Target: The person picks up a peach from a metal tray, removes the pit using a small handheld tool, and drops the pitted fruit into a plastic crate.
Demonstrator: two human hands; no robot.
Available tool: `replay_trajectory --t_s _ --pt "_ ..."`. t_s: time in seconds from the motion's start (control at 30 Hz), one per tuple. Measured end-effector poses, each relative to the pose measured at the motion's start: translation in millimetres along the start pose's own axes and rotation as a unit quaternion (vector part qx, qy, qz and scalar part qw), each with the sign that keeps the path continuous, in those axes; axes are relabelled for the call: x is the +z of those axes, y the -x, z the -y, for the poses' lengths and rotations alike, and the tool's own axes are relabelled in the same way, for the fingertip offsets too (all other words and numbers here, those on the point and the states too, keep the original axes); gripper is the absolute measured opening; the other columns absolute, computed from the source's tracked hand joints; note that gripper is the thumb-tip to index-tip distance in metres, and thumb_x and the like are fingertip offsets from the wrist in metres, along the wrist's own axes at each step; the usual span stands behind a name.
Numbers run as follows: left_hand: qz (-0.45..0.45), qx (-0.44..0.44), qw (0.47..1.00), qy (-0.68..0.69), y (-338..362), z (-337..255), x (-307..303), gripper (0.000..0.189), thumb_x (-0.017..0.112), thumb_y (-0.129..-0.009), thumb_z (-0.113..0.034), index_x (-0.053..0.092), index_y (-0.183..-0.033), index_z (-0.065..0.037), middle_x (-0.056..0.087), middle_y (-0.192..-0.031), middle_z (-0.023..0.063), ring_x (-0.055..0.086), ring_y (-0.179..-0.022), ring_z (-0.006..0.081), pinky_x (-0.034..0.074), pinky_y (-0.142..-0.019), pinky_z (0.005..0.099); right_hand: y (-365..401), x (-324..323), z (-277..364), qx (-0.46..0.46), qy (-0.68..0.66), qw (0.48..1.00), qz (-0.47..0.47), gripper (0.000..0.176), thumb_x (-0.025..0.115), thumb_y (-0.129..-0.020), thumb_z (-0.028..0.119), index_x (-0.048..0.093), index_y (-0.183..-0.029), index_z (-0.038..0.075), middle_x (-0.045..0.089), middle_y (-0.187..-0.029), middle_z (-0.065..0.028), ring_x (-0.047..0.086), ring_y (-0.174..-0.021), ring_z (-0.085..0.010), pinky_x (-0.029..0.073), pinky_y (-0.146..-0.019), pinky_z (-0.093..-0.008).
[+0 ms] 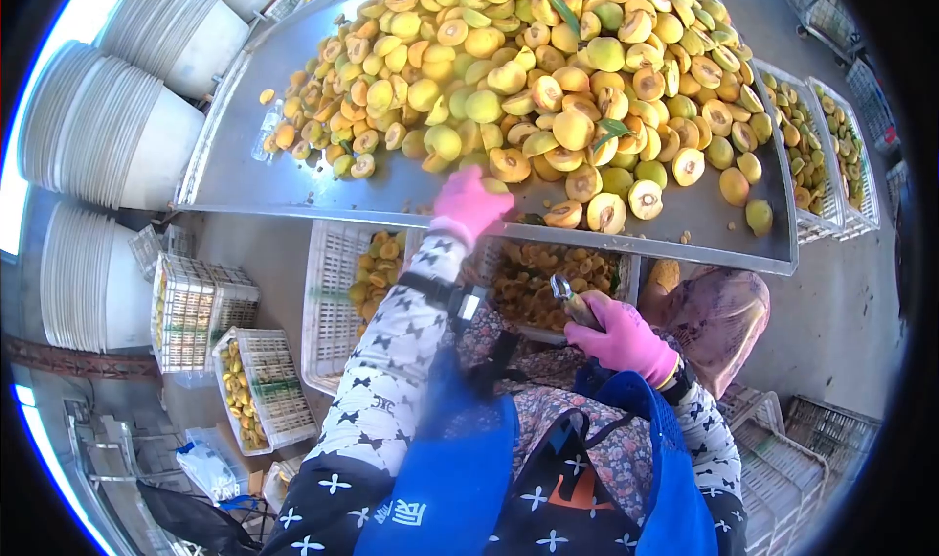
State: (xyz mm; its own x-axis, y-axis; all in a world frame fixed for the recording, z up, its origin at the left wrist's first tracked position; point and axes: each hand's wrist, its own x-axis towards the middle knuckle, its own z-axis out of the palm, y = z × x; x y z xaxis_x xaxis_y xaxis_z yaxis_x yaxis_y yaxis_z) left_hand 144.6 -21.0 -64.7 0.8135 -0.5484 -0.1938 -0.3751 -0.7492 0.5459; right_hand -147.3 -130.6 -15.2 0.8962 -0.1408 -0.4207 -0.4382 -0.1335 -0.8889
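Note:
A big heap of halved yellow fruit point(469, 67) covers the metal table point(235, 175). My left hand point(471, 204), in a pink glove, reaches over the table's front edge and touches the near side of the heap; its fingers are blurred and partly hidden against the fruit. Lower right, my right hand point(621, 336), also gloved in pink, is closed round the handle of a small metal tool point(562, 288) with a ring-like tip. Under that tool, below the table edge, a crate point(631, 280) holds fruit pieces.
A crate of fruit point(328, 302) stands left of my left forearm. More crates point(279, 390) are at the lower left and a pair point(831, 214) at the right. Stacked white tubs point(171, 145) line the left. A clear bottle point(267, 131) lies on the table.

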Motion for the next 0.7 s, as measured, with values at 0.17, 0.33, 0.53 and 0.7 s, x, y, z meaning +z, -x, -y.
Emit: replay_trajectory --t_s 0.17,0.33,0.53,0.7 --pt "0.084 0.112 0.849 0.51 38 -4 -46 0.046 0.062 -0.09 -0.029 0.057 -0.126 0.001 0.065 -0.105 0.0169 0.068 -0.086 0.0269 0.056 -0.07 0.0335 3 -7 -4 -0.16 0.052 0.976 -0.137 0.031 0.07 -0.087 0.022 0.057 -0.108 0.002 0.065 -0.083 -0.0181 0.067 -0.079 -0.0341 0.052 -0.068 -0.0422" --pt "0.192 0.052 0.685 0.701 90 -47 -44 0.052 0.047 -0.101 -0.04 0.047 -0.138 -0.003 0.065 -0.108 0.0136 0.068 -0.082 0.0262 0.054 -0.059 0.0295 -7 -1 19 -0.293 0.146 0.91 -0.255 0.032 0.073 -0.085 0.017 0.057 -0.11 0.004 0.066 -0.09 -0.0181 0.066 -0.08 -0.0385 0.053 -0.067 -0.0438" --pt "0.204 0.062 0.731 0.648 108 -63 -27 0.058 0.039 -0.103 -0.049 0.049 -0.136 -0.003 0.067 -0.109 0.0146 0.067 -0.091 0.0253 0.053 -0.065 0.0305 -24 1 27 -0.342 0.247 0.856 -0.3 0.036 0.073 -0.086 0.024 0.057 -0.113 0.006 0.065 -0.091 -0.0159 0.066 -0.078 -0.0373 0.053 -0.068 -0.0459" --pt "0.184 0.072 0.693 0.693 117 -67 -11 0.05 0.048 -0.102 -0.039 0.051 -0.132 0.0 0.066 -0.112 0.0161 0.066 -0.098 0.0231 0.054 -0.081 0.0299 -25 6 31 -0.322 0.336 0.829 -0.31 0.031 0.07 -0.088 0.028 0.055 -0.107 0.008 0.063 -0.086 -0.0121 0.066 -0.073 -0.0314 0.051 -0.062 -0.0432"
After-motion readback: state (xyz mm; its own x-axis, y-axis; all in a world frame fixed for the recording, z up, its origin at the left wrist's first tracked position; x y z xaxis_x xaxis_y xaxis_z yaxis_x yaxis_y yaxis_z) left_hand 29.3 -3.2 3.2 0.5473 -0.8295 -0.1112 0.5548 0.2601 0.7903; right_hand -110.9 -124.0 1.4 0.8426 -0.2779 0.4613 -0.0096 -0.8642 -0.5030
